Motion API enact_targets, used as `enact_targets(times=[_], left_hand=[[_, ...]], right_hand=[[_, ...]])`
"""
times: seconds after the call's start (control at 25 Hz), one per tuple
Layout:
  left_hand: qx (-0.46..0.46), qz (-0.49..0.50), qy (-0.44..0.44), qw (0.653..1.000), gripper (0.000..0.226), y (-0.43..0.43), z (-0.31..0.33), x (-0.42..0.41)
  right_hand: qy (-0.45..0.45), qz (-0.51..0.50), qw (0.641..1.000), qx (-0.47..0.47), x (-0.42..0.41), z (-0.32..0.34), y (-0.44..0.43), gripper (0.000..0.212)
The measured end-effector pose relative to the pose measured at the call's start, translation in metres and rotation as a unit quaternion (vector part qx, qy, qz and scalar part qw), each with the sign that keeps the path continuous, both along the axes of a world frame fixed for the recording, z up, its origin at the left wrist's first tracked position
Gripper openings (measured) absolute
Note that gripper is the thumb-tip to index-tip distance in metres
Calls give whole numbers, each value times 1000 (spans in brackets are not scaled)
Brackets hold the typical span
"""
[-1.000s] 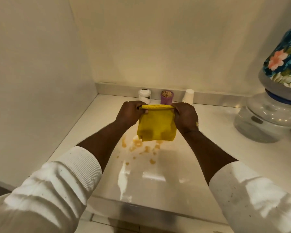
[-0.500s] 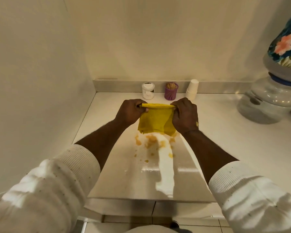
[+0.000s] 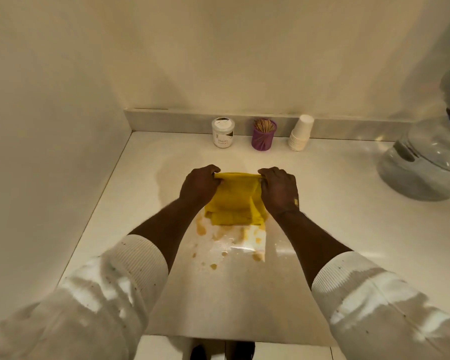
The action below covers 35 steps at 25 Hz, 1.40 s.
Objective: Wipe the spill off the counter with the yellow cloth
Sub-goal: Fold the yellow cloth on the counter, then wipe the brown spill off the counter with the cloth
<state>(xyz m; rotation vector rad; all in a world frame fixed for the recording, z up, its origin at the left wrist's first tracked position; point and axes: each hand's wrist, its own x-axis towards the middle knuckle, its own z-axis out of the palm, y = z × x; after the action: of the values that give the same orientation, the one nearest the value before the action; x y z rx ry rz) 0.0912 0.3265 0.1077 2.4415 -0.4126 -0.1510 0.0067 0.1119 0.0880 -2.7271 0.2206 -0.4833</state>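
Note:
The yellow cloth (image 3: pixel 233 201) is folded and stretched between both hands over the white counter (image 3: pixel 335 229). My left hand (image 3: pixel 199 187) pinches its top left corner and my right hand (image 3: pixel 279 190) pinches its top right corner. The cloth's lower edge rests on the counter at the far end of the spill (image 3: pixel 218 245), which is a patch of orange-brown drops and smears with a wet sheen, lying just nearer to me than the cloth.
Against the back ledge stand a white jar (image 3: pixel 223 132), a purple holder of toothpicks (image 3: pixel 263 135) and a stack of white paper cups (image 3: pixel 300 136). A large clear water bottle (image 3: pixel 426 162) sits at the right. A wall closes the left side.
Both hands have lowered the cloth from hanging above the spill until its lower edge folds onto the counter at the spill's far end. The view has tilted down.

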Motion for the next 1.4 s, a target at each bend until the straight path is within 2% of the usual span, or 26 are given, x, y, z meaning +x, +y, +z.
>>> enact_targets(times=[0.16, 0.32, 0.6, 1.12, 1.4], left_hand=[[51, -10, -11, 999, 60, -11, -24, 10], [128, -74, -19, 989, 73, -20, -43, 19], [199, -122, -2, 972, 73, -30, -71, 9], [254, -81, -98, 959, 86, 31, -108, 34], [269, -61, -60, 959, 84, 74, -127, 62]], right_hand=[[33, 26, 999, 13, 19, -24, -13, 42], [100, 40, 994, 23, 22, -45, -19, 53], [185, 72, 980, 22, 23, -71, -22, 70], [212, 76, 974, -39, 46, -100, 28, 86], [213, 29, 976, -46, 79, -109, 55, 92]])
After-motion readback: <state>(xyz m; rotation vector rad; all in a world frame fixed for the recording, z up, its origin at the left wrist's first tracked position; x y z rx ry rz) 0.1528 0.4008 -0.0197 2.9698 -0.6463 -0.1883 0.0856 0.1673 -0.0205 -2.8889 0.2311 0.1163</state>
